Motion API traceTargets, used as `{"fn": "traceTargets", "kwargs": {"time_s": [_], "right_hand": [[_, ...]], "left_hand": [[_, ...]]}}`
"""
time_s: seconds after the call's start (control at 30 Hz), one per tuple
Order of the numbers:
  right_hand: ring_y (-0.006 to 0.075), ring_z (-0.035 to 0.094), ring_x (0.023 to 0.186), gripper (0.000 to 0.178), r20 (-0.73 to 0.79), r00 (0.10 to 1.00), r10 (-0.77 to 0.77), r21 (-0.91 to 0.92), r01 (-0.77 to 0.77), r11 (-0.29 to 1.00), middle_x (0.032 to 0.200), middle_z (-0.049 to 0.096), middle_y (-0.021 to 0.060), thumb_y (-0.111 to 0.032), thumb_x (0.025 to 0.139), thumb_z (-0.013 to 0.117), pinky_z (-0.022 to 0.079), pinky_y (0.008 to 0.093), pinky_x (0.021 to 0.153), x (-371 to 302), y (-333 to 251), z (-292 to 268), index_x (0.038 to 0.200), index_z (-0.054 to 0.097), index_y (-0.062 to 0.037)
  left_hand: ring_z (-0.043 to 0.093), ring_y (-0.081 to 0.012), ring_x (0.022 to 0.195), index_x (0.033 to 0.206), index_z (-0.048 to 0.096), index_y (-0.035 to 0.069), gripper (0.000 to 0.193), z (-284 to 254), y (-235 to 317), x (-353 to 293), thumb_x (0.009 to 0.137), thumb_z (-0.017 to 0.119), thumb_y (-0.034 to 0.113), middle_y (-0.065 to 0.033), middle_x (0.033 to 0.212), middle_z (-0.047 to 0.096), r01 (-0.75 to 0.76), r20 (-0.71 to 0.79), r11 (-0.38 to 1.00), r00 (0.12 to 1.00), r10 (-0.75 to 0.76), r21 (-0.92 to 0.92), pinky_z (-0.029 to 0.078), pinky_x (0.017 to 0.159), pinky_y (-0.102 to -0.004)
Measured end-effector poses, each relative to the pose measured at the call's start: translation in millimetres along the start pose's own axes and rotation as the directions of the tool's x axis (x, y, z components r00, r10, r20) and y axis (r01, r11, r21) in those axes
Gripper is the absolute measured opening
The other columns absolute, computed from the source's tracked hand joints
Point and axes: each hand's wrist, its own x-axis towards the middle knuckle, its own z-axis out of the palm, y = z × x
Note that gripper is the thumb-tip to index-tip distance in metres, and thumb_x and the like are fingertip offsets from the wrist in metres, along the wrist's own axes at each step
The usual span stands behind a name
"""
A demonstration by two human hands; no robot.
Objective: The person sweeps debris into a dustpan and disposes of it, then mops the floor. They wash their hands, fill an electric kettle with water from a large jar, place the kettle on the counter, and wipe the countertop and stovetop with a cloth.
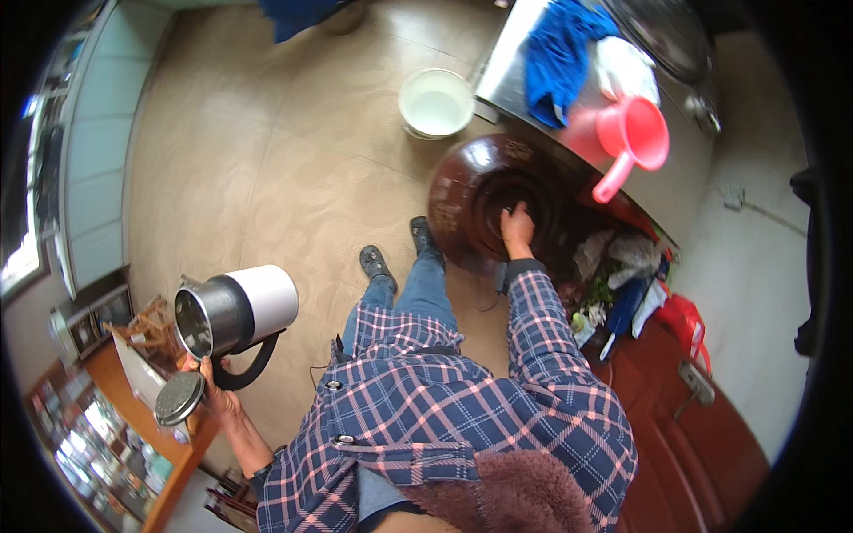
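A person is holding a metal jug in one hand and is reaching into a big brown jar with the other.

The left hand (216, 391) is closing around the black handle of the metal jug (233, 313), which is lying tilted with its open mouth toward the camera; the same hand is also pinching a round metal lid (179, 399) just below the jug. The right hand (517, 229) is resting with its fingers down on the inner rim of the dark brown jar (480, 206); I cannot tell if it is gripping something there. Beyond this hand, a white bucket (435, 103) is standing on the floor (267, 160). To the right of this hand, a red scoop (633, 139) and a blue cloth (558, 55) are lying on the steel surface (506, 75).
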Motion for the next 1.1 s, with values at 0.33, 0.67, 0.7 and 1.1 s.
{"fn": "traceTargets", "kwargs": {"time_s": [0.33,0.67,0.7,1.1], "right_hand": [[0.0367,0.064,0.091,0.047,-0.056,0.998,0.033,-0.204,-0.044,0.978,0.095,0.065,0.0254,-0.042,0.078,0.062,0.051,0.0441,0.079,-45.5,20.7,-62.7,0.084,0.068,0.0042],[0.0311,0.06,0.066,0.028,0.537,0.837,0.109,0.033,-0.15,0.988,0.08,0.064,0.0174,-0.024,0.08,0.055,0.049,0.0421,0.058,-173.6,-36.9,-45.4,0.081,0.06,0.0026],[0.0302,0.059,0.063,0.026,0.589,0.799,0.12,0.031,-0.17,0.985,0.079,0.063,0.0167,-0.023,0.081,0.054,0.049,0.0418,0.057,-183.3,-51.7,-33.1,0.081,0.06,0.0021],[0.0257,0.059,0.055,0.022,0.523,0.853,-0.001,0.136,-0.082,0.987,0.07,0.059,0.0141,-0.016,0.087,0.046,0.048,0.0371,0.046,-362.7,-634.0,100.5,0.095,0.055,0.0016]], "left_hand": [[0.058,-0.0135,0.083,0.12,0.051,0.003,0.054,-140.5,-4.7,0.8,0.07,0.072,0.001,-0.0051,0.105,0.056,0.009,-0.164,0.993,0.986,-0.029,-0.119,0.052,0.067,-0.0268],[0.051,-0.0242,0.109,0.1,0.046,0.007,0.047,-304.3,-31.5,45.7,0.066,0.078,0.003,-0.0158,0.119,0.048,-0.367,-0.105,0.93,0.925,0.364,-0.006,0.042,0.093,-0.0385],[0.051,-0.0249,0.109,0.1,0.045,0.007,0.047,-312.4,-37.0,48.7,0.066,0.078,0.003,-0.0164,0.118,0.049,-0.392,-0.114,0.92,0.913,0.392,0.027,0.042,0.093,-0.0393],[0.055,-0.0171,0.097,0.119,0.051,0.007,0.059,-592.4,-44.7,425.3,0.065,0.074,0.002,-0.0091,0.107,0.058,-0.459,-0.393,0.852,0.756,0.523,0.252,0.045,0.086,-0.0335]]}}
